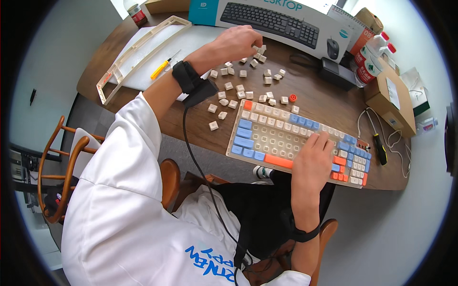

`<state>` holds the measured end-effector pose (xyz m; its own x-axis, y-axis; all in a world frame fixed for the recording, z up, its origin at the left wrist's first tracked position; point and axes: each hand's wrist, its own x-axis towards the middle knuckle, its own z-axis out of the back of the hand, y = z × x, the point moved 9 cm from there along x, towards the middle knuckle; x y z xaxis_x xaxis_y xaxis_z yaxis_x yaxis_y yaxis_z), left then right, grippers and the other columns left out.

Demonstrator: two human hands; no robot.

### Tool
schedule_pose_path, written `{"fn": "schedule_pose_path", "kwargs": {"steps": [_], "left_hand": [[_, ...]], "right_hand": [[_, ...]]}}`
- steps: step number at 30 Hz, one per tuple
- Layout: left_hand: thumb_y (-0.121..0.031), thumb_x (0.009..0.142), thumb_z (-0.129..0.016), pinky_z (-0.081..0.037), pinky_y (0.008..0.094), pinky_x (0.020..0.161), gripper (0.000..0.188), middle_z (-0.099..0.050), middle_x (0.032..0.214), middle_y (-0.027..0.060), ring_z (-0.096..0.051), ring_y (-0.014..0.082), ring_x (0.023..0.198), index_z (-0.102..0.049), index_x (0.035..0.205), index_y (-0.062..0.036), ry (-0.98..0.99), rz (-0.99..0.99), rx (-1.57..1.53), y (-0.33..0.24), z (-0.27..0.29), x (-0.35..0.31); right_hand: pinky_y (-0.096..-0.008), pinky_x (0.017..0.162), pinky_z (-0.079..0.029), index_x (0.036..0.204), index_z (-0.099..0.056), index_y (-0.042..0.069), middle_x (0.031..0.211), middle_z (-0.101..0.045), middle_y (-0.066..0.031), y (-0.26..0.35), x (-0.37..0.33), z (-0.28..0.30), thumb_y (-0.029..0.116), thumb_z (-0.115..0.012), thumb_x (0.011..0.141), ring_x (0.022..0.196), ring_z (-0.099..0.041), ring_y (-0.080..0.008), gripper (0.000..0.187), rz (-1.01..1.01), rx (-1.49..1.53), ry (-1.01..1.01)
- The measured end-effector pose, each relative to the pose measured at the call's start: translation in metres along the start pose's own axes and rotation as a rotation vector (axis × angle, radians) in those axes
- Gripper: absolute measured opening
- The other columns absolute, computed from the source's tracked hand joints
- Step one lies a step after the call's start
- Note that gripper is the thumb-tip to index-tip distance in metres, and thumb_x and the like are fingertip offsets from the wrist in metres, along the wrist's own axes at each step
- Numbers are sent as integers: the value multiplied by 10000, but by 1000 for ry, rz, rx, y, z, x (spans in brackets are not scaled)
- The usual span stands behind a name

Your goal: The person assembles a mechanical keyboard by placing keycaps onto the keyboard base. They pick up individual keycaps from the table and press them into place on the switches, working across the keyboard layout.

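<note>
A mechanical keyboard [273, 142] with white, blue and orange keycaps lies tilted at the table's front edge. Its middle rows show bare switch positions without caps. My right hand [312, 159] rests over the keyboard's right-middle part, fingers stretched forward onto it. Farther off to the left, my left hand [236, 42] reaches across the table with bent fingers at the far end of the loose white keycaps [243, 73]. Its fingertips are partly hidden, so whatever they may pinch does not show. A small red round piece [293, 97] sits just behind the keyboard.
A pale keyboard case frame [109, 89] and a yellow screwdriver [160, 70] lie on a white sheet [138, 40] at left. Behind stand a keyboard-and-mouse box [267, 24] and bottles [367, 62]. At right are a cardboard box [389, 100], a dark-handled screwdriver [380, 150] and a white cable [398, 148].
</note>
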<state>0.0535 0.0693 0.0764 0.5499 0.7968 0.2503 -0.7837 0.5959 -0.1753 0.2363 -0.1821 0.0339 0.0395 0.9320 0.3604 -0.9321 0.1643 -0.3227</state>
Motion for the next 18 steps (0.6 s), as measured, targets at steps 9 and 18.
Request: {"fn": "schedule_pose_path", "kwargs": {"steps": [9, 18], "left_hand": [[-183, 898, -737, -571, 447, 967, 183, -710, 1138, 92, -679, 308, 1160, -804, 1067, -162, 89, 79, 113, 7, -28, 11], [-165, 906, -699, -567, 481, 947, 134, -708, 1112, 141, -675, 354, 1128, -780, 980, -89, -19, 0, 96, 13, -31, 10]], "right_hand": [[-325, 778, -545, 1073, -645, 16, 1146, -568, -88, -2, 1, 3, 96, -654, 935, 1014, -588, -248, 160, -16, 39, -12], [-322, 777, -556, 1018, -620, 22, 1121, -553, -86, -1, -1, 4, 85, -648, 923, 1000, -590, -239, 118, -8, 15, -34]]}}
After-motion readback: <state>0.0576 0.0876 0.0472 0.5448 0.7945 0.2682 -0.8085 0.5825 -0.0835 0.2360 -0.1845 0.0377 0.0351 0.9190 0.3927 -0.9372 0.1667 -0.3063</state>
